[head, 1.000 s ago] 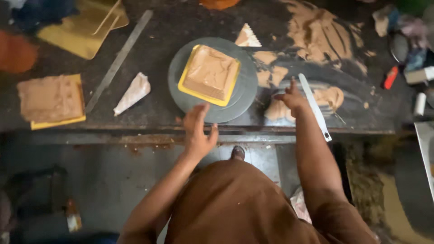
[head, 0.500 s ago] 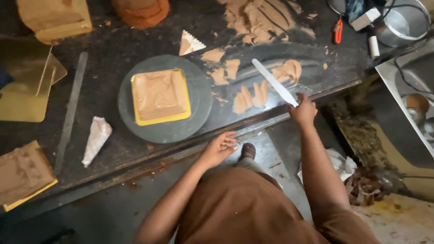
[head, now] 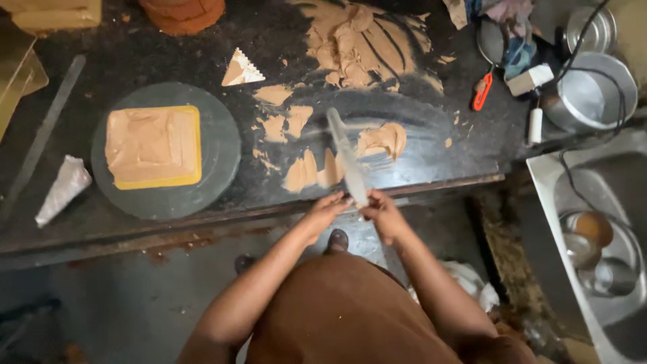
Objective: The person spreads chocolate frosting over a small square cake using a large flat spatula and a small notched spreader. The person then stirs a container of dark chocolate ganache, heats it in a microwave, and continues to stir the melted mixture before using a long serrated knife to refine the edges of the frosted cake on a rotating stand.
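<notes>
Your left hand (head: 325, 212) and right hand (head: 384, 214) meet just past the counter (head: 121, 61) edge, both closed round the near end of a long pale spatula (head: 347, 156). Its blade points toward 12 o'clock, blurred, over tan icing smears (head: 306, 172) on the dark top. At 9 o'clock from the blade, a round grey turntable (head: 219, 148) carries a square cake (head: 151, 143) on a yellow board. A white piping bag (head: 62, 187) lies further toward 9, a toothed scraper (head: 241, 69) at 11, and a sink (head: 606, 202) with steel bowls at 3 o'clock
</notes>
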